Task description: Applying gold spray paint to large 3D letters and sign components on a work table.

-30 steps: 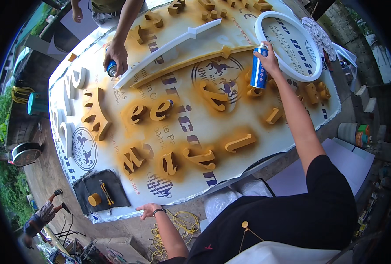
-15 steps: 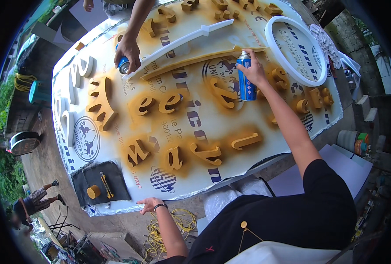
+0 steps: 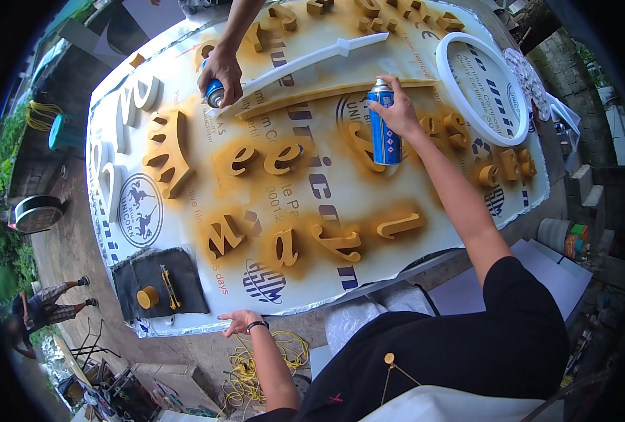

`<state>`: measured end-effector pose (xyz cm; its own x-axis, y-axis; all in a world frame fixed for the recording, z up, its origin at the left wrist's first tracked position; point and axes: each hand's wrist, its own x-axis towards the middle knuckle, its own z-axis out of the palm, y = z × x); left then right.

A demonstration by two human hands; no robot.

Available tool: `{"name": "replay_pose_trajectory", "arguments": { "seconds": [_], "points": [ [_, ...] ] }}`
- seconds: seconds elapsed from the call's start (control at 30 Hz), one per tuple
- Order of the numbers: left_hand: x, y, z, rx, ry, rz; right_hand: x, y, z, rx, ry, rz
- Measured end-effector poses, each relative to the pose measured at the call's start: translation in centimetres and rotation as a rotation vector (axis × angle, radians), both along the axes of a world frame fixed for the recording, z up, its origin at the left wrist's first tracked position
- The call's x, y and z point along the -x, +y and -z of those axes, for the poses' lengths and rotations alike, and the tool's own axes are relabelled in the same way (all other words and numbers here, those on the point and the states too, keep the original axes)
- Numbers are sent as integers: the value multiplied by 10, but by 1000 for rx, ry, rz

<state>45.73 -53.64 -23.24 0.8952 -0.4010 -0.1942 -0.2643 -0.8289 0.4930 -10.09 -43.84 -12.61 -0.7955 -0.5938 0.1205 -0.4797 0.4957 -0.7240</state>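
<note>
My right hand [image 3: 401,111] grips a blue spray can [image 3: 386,137] upright, one finger on its top. The can is above the board, just in front of a long curved gold strip [image 3: 312,100]. My left hand [image 3: 240,322] is empty with fingers apart, by the board's near edge. Across from me, another person's hand [image 3: 226,74] holds a second blue spray can [image 3: 214,93] near the left end of a white curved strip [image 3: 298,65]. Gold letters [image 3: 284,246] and a gold crown shape [image 3: 176,156] lie on the printed white board [image 3: 186,264], with gold overspray around them.
A white oval ring [image 3: 444,81] lies at the board's right. White letters [image 3: 142,97] line its left side. A black cloth [image 3: 131,271] at the near left carries a round gold piece [image 3: 148,297] and a yellow cutter [image 3: 169,287]. Yellow cord [image 3: 284,348] lies coiled on the ground.
My right hand has moved slightly left with the spray can, along the gold strip. The whole view has shifted a little. A person in the left background has changed stance.
</note>
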Motion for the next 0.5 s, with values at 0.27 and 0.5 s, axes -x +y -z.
{"name": "replay_pose_trajectory", "arguments": {
  "seconds": [0.27,0.5],
  "points": [
    [-12,-2,12,1,-56,6,-30,-35,9,48,-59,-35],
    [-10,-4,9,-56,-97,8,-70,-69,13,88,-79,-36]
  ]
}}
